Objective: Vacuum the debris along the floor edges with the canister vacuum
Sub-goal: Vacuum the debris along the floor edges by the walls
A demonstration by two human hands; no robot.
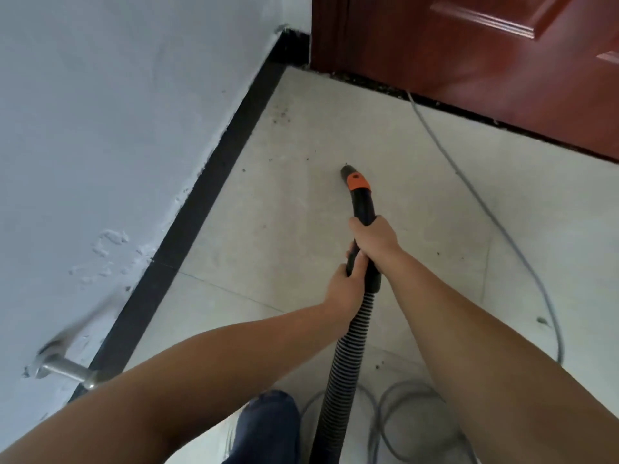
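White wall (100, 128) at 9 o'clock, black skirting (214, 182) along it, red-brown door (485, 61) at 1 o'clock. Tiled floor (418, 229) is crossed by grey cable (482, 202). Ribbed hose (348, 356) runs up from 6 o'clock. Handle tube (363, 202) is gripped by right hand (376, 241), fingers wrapped; left hand (345, 288) is curled round it just below. Nozzle (348, 172) is at centre, debris (281, 113) at 11 o'clock.

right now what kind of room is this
Probably an indoor hallway or room corner by a doorway: a pale tiled floor, a white plastered wall with black skirting, and a reddish wooden door.
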